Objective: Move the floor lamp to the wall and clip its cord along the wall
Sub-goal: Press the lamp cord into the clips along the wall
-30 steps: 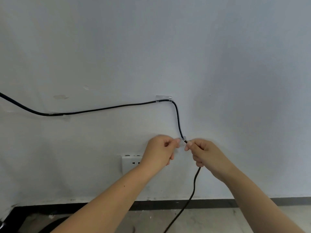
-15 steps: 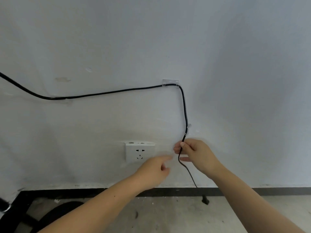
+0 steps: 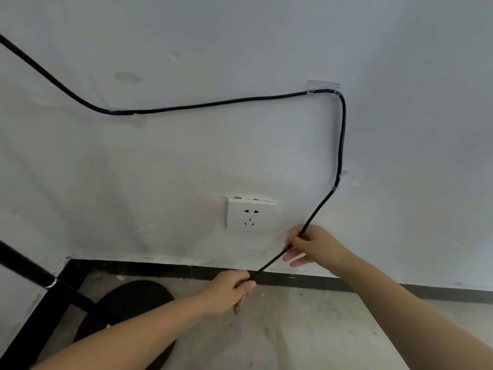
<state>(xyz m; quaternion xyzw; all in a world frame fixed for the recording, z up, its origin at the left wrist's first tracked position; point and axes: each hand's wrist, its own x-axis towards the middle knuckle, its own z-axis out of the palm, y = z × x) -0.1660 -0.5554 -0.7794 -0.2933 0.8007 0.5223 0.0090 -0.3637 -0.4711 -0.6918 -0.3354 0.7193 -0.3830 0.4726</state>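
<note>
A black lamp cord runs along the white wall from the upper left, through a clear clip, a second clear clip at the bend, then down through a third clear clip. Below that clip the cord slants down to the left. My right hand pinches it just under the socket's level. My left hand grips the cord lower down, near the floor; the cord's end is hidden in that fist. The lamp's black pole and round black base stand at the lower left.
A white wall socket sits left of my right hand, with nothing plugged in. A black skirting strip runs along the foot of the wall above the grey concrete floor.
My left hand has dropped toward the floor and closed on the cord's lower part. The cord is now pulled straight between both hands. The view has tilted down and moved closer.
</note>
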